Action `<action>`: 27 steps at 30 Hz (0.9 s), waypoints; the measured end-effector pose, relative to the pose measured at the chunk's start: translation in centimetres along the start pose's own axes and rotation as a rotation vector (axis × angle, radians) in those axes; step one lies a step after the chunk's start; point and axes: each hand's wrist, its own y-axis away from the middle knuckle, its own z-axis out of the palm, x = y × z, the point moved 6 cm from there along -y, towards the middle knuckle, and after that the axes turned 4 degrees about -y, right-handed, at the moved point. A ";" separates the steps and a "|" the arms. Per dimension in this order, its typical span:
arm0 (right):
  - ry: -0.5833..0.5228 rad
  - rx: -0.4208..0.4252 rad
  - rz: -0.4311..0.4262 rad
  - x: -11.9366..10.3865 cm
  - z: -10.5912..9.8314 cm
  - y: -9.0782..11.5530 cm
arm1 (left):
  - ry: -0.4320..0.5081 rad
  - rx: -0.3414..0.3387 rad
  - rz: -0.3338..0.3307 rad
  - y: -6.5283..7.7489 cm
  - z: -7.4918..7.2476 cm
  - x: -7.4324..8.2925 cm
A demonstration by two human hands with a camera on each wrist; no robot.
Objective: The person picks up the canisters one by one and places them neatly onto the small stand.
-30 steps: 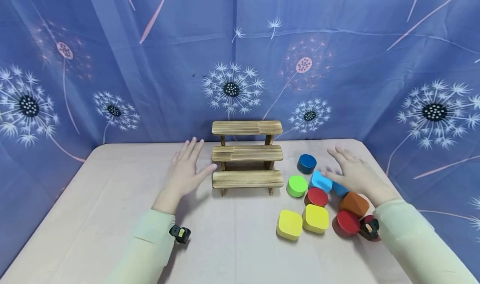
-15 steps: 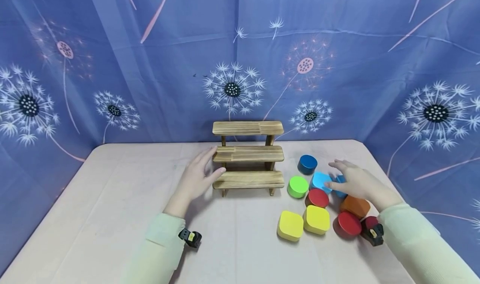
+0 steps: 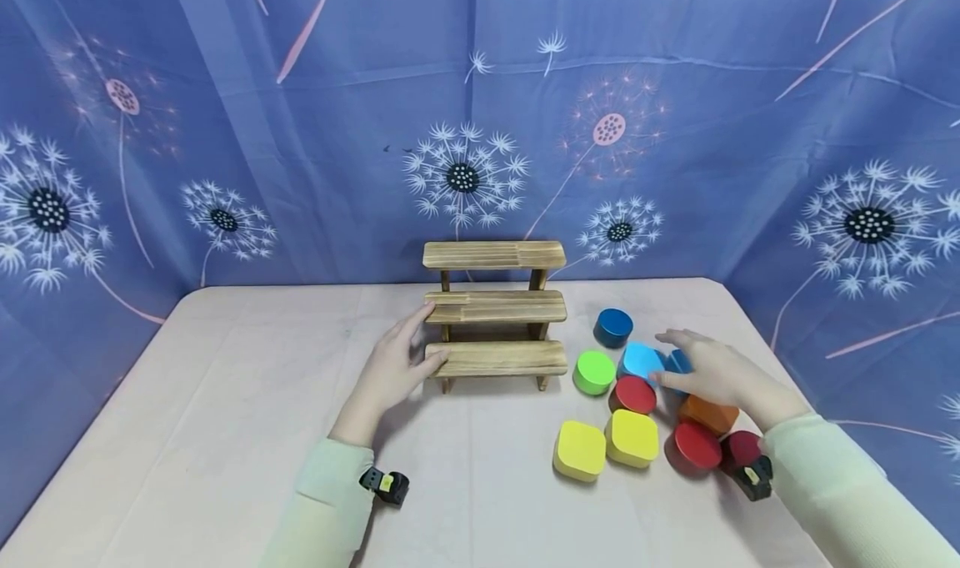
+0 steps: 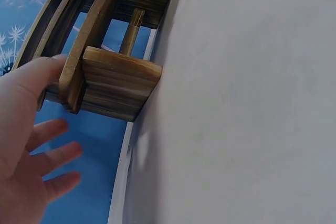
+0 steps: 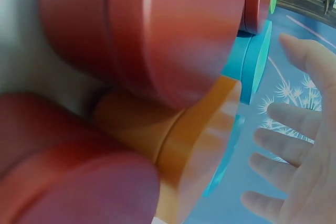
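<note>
Wooden shelf [image 3: 497, 308] is standing at the table's [image 3: 480, 485] back, head view. Left hand [image 3: 386, 372] is sitting at its left end, fingers apart; right hand [image 3: 723, 376] is hovering by light-blue tin [image 3: 640, 361] and orange tin [image 3: 708, 415], fingers apart. Left wrist: thumb is maybe touching front plank [image 4: 94, 30], can't tell. Right wrist: thumb is pointing toward light-blue tin.

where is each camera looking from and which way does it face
Head: on the person's head, facing forward and down at a three-tier brown wooden rack and blue dandelion-print cloth; left hand, right hand and pale green sleeves show.
Left wrist: worn there, facing the rack's left side; left hand shows.
Right wrist: worn there, facing a shiny orange rounded container; right hand shows.
Head and right wrist share the container.
</note>
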 end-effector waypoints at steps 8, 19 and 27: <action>-0.017 0.000 -0.018 -0.4 0.3 0.0 | 0.100 -0.036 -0.011 0.4 0.5 -0.6; -0.043 -0.028 -0.003 0.0 0.8 -0.2 | 0.192 -0.090 -0.042 0.1 1.5 -1.2; -0.079 -0.075 0.011 -0.2 1.2 -0.9 | 0.202 -0.093 -0.063 0.2 1.4 -1.5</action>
